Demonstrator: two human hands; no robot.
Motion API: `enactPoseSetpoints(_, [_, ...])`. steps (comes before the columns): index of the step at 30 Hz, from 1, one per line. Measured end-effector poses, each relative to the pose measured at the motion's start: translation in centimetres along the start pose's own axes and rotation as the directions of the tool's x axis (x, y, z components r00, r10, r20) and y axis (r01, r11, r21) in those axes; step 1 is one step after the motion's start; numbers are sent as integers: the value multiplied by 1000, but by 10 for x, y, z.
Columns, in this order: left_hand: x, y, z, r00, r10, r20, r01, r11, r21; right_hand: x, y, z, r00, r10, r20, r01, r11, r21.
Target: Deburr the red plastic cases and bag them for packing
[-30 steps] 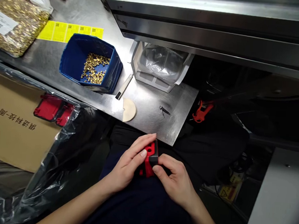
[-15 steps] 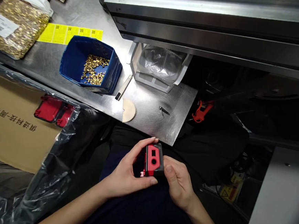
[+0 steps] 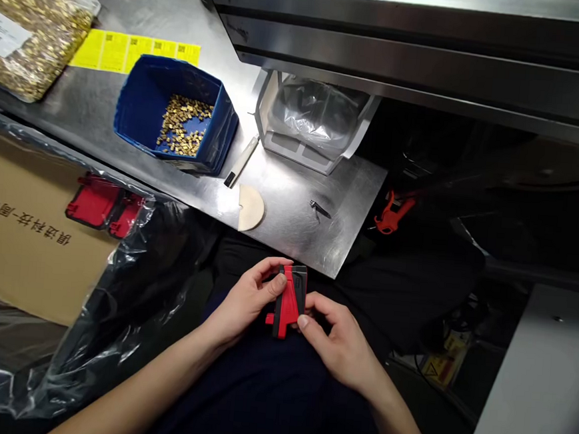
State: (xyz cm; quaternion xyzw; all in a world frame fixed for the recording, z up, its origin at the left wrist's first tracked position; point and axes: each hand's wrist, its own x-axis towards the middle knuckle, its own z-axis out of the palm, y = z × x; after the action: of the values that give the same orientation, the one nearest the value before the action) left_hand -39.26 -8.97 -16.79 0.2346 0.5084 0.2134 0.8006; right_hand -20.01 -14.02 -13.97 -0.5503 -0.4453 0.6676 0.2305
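A red and black plastic part [image 3: 290, 301] is held upright over my lap, just below the metal table's front edge. My left hand [image 3: 250, 297] grips its upper left side, thumb on the near face and fingers behind the top. On the lower right edge, my right hand [image 3: 337, 338] pinches the part between thumb and fingers. Above on the table lie a round cream disc [image 3: 251, 209], a white-handled tool [image 3: 241, 162] and a small nail clipper [image 3: 321, 209].
A blue bin [image 3: 142, 112] holds small brass pieces. Behind the disc is a grey bin [image 3: 299, 152] with a plastic bag. Bagged brass pieces [image 3: 33, 30] lie far left. Red parts [image 3: 95, 203] rest on a cardboard box [image 3: 31, 243]. Orange tool [image 3: 393, 213] at right.
The part has been turned, so a different red and black face shows. My left thumb has moved up onto it, and my right fingers now pinch its lower right edge. The view has shifted slightly.
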Motion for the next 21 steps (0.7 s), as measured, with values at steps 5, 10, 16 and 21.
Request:
enactPoseSetpoints(5, [-1, 2, -3, 999, -30, 43, 30, 1000, -2, 1, 6, 0, 999, 50, 11, -51, 995, 91])
enactPoseSetpoints(10, [-6, -1, -11, 981, -86, 173, 91, 996, -23, 4, 9, 2, 995, 100, 14, -101, 976, 192])
enactPoseSetpoints(16, [-8, -6, -22, 939, -74, 337, 84, 996, -15, 11, 9, 4, 994, 106, 15, -106, 949, 297])
enactPoseSetpoints(21, [-3, -7, -26, 951, -81, 299, 87, 996, -9, 12, 8, 5, 996, 94, -6, -92, 980, 174])
